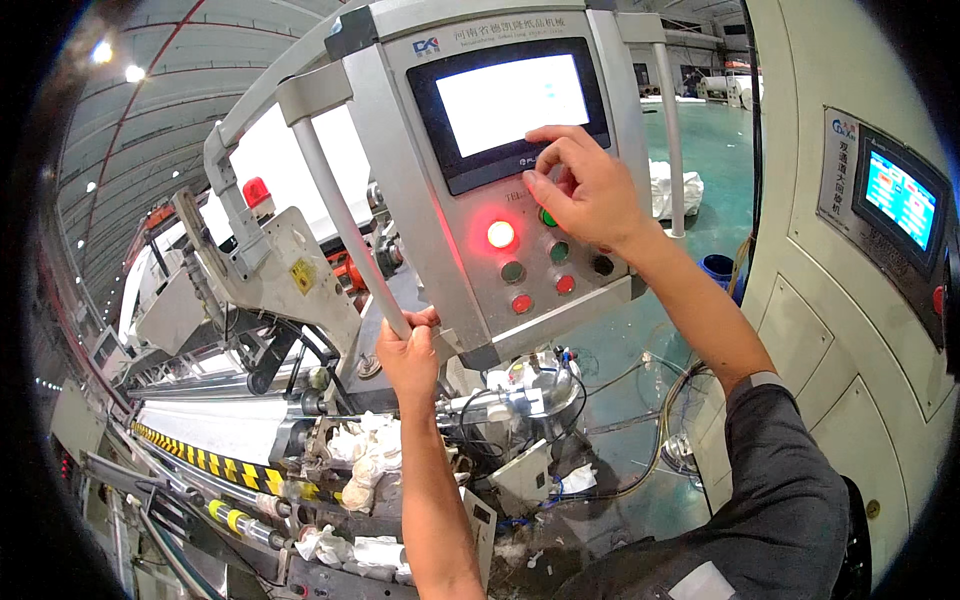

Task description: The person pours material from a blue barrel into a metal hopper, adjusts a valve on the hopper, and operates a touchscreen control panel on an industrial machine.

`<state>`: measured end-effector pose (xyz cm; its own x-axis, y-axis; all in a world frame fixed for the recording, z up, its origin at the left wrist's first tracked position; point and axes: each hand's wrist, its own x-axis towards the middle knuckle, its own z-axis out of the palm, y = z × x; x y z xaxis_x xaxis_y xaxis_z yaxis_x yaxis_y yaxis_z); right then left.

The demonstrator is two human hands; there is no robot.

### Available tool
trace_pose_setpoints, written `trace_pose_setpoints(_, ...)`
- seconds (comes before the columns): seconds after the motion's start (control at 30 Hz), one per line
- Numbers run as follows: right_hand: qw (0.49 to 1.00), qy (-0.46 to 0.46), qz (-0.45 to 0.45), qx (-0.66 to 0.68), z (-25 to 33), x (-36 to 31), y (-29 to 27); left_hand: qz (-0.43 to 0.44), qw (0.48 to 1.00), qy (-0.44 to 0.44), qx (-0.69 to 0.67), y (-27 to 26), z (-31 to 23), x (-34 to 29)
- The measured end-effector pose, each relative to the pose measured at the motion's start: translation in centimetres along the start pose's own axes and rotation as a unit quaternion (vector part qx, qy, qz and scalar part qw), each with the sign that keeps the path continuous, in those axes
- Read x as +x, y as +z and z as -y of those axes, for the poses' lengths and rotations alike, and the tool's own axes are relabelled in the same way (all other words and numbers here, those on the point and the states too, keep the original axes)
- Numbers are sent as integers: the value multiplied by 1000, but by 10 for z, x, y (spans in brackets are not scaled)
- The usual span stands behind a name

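Note:
In front of me a grey control panel (445,225) carries a lit touchscreen (508,102) in a black frame. My left hand (408,362) is wrapped round the lower end of the panel's left tubular handle (345,220). My right hand (592,195) hovers at the screen's lower right edge with nothing in it. Its index finger and thumb are bent and apart; whether a fingertip touches the glass I cannot tell. Below the screen are a glowing red light (500,234), a dark green button (513,271) and red buttons (522,304). My right hand partly hides a bright green button (546,216).
A tall cream cabinet (830,300) with a second lit screen (900,195) stands close on my right. On the left are machine rollers with a yellow-black striped bar (205,456). Crumpled white material (365,450) lies by them. Cables (655,450) cross the green floor.

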<state>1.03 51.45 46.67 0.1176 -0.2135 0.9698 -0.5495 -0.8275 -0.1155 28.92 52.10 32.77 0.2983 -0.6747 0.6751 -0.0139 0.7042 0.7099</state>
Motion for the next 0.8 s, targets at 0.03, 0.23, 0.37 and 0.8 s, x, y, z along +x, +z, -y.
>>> trace_pose_setpoints(0.03,1000,-3,-5,-2,2,3,2,-1,1000,2,-5,-1,1,0)
trace_pose_setpoints(0.23,999,17,-33,4,4,16,2,2,1000,0,0,2,-2,-1)
trace_pose_setpoints(0.37,1000,14,11,-11,9,2,6,0,1000,0,31,2,-9,0)
trace_pose_setpoints(0.8,1000,-24,-13,-3,18,15,23,8,1000,-10,-18,1,-4,1)
